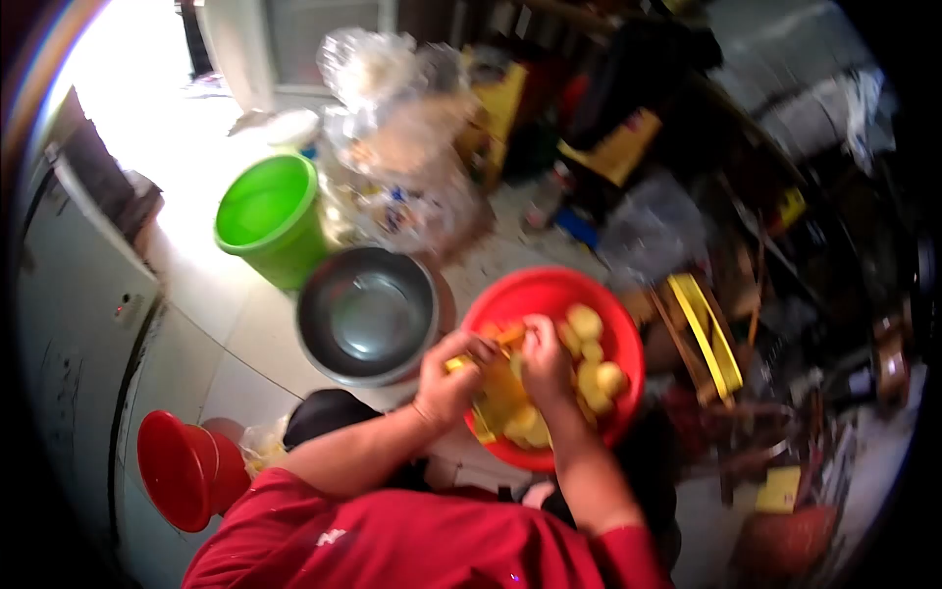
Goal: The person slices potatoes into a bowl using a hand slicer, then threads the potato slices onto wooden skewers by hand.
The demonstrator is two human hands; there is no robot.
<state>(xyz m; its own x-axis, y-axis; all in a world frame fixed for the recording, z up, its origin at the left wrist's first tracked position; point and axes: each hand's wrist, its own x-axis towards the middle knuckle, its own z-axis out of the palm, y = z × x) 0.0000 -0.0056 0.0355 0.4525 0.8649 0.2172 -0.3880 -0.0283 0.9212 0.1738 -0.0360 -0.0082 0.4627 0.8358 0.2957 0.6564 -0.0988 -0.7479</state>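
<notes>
In the head view, a person in a red shirt (422,540) has 2 bare hands over a red basin (535,285) in front of them. Yellow pieces (585,322), rounded and smooth, lie in the basin, mostly along its right and near sides. The left hand (449,381) is curled around a small yellow object (457,363), of which only a bit shows. The right hand (543,361) is held close by, fingers bent; motion blur leaves its grip unclear. Between the 2 hands is an orange piece (511,336), above the basin; I cannot tell which hand has hold of it.

A grey basin (378,304) stands on the tiled floor (191,294) just left of the red basin, with a green bucket (265,211) beyond it. Filled clear plastic bags (392,147) are piled beside the bucket. A red bucket (182,471) is near the person's left side. To the right, a yellow strip-like object (708,339) lies among clutter, near another clear bag (655,231).
</notes>
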